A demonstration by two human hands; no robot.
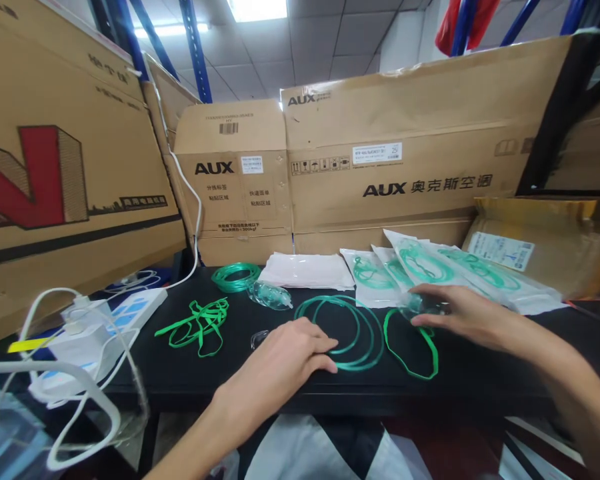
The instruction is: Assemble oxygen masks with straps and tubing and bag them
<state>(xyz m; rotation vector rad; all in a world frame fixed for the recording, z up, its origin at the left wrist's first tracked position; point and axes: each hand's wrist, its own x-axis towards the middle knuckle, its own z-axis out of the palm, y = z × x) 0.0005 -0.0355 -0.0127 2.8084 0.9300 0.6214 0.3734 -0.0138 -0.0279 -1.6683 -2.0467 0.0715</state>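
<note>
A loose coil of green tubing (373,333) lies on the black tabletop. My left hand (295,357) rests over the coil's left side, palm down, its thumb and forefinger apart. On the right, my right hand (445,310) has thumb and fingers around a clear greenish plastic mask (411,305), mostly hidden by the fingers. From it a green elastic strap (436,357) loops down onto the table. Another clear plastic mask (270,295) lies beyond my left hand. A small clear piece (259,340) sits beside that hand, partly covered.
Bundled green straps (200,323) and a tight tubing coil (236,277) lie to the left. White packets (307,270) and bagged tubing sets (423,261) line the back. A power strip (130,313) with white cables stands left. Cardboard panels (330,200) wall the rear.
</note>
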